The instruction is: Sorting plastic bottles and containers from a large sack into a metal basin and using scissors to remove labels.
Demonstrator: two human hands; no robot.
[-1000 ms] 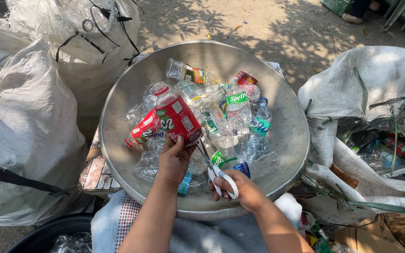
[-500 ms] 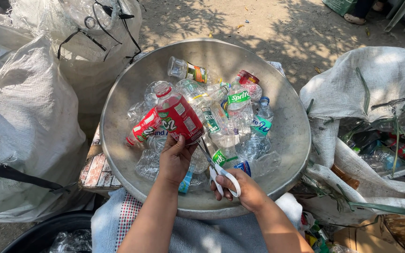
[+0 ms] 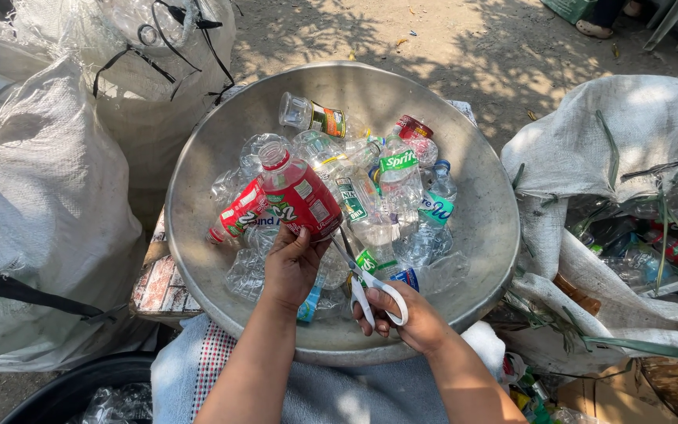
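Note:
My left hand point(image 3: 292, 265) grips the lower end of a clear plastic bottle with a red label point(image 3: 298, 192), held tilted above a big metal basin point(image 3: 213, 149). My right hand point(image 3: 408, 320) holds white-handled scissors point(image 3: 366, 283), their blades pointing up toward the bottle's base beside my left fingers. The basin holds several empty plastic bottles, among them one with a green label point(image 3: 398, 169), one with a blue cap point(image 3: 437, 200) and a second red-labelled one point(image 3: 237, 212).
Large white woven sacks stand at the left point(image 3: 37, 212) and top left point(image 3: 158, 47). An open sack with bottles point(image 3: 629, 204) lies at the right. A black tub point(image 3: 80, 389) sits bottom left. Cloth point(image 3: 370, 392) covers my lap. Dirt ground lies beyond.
My left hand has lifted and tilted the red-labelled bottle more upright. The scissors in my right hand have come closer to the bottle's base.

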